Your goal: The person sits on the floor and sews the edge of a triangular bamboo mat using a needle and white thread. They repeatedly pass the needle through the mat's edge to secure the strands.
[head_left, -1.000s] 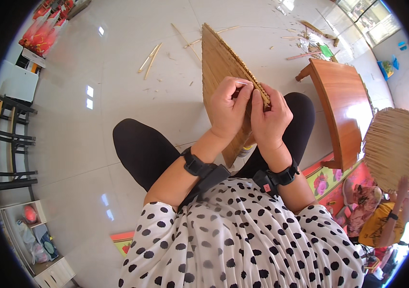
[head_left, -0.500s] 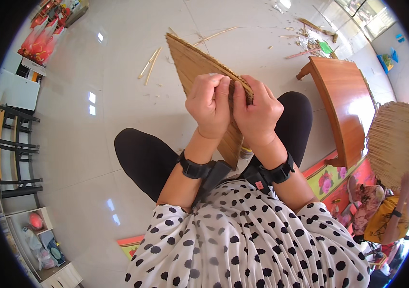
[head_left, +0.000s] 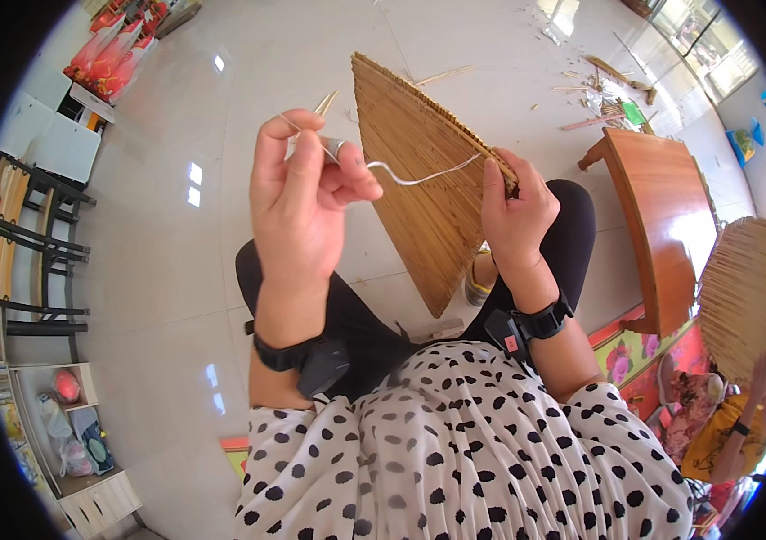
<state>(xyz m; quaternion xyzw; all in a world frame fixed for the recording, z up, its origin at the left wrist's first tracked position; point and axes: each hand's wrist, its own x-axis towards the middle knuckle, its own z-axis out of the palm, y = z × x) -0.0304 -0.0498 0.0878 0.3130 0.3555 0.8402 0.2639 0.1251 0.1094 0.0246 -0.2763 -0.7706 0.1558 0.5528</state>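
My left hand [head_left: 297, 198] is raised, its thumb and forefinger pinched on a thin, needle-like sliver [head_left: 291, 122]. A metal ring-like band [head_left: 335, 148] circles one of its fingers. White thread [head_left: 408, 182] runs slack from this hand to the upper edge of a flat panel of tan plant stalks [head_left: 419, 180]. My right hand [head_left: 518, 207] grips that panel at its right corner, thumb on the near face, close to where the thread meets the edge. The panel stands tilted between my knees, its lower tip near my shoe [head_left: 480, 277].
At right stands a low wooden table [head_left: 662, 216]; beyond it another person [head_left: 729, 432] holds a round stalk panel [head_left: 747, 297]. Stalk scraps and debris [head_left: 612, 94] litter the far floor. Stacked folding furniture [head_left: 36, 243] and a cabinet [head_left: 68, 441] line the left side.
My left hand has left the panel's edge and moved left, drawing out a length of white thread. My right hand keeps hold of the panel, which has shifted slightly right.
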